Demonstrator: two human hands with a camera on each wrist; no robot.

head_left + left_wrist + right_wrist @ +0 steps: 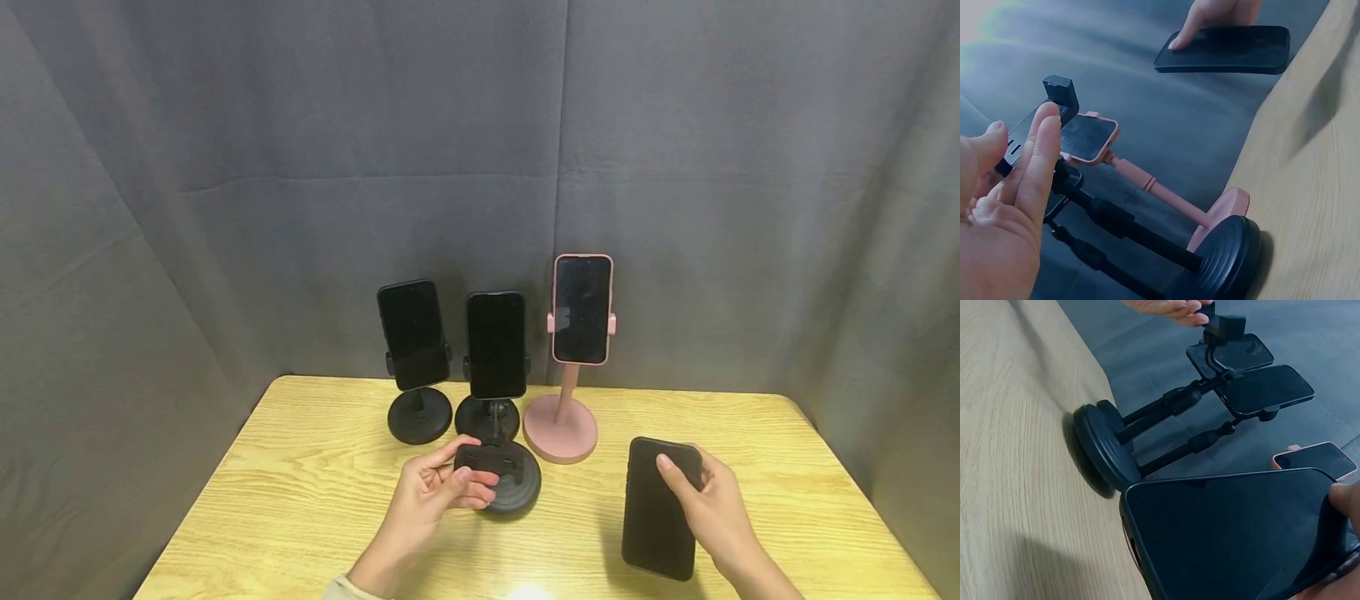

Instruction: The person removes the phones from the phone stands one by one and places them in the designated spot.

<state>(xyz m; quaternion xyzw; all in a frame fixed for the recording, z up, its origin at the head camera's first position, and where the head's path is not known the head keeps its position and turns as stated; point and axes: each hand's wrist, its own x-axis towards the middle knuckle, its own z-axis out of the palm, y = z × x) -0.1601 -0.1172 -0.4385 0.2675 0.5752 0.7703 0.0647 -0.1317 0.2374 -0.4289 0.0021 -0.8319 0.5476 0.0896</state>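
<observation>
At the front of the group, my left hand (429,493) grips the holder head of a black phone stand (528,493) between thumb and fingers. In the left wrist view the head's raised clamp arm (1063,97) shows beyond the fingertips, with no phone in it. My right hand (716,508) holds a black phone (652,521) by its upper end, thumb on the screen, lifted off the table to the right of the stands. The right wrist view shows this phone (1229,531) close up, its screen dark; its back is hidden.
Behind stand two black stands bearing dark phones (414,333) (497,343) and a pink stand (561,429) with a pink-cased phone (582,308). All are on a wooden table (300,483). A grey curtain (300,208) hangs along the back and sides.
</observation>
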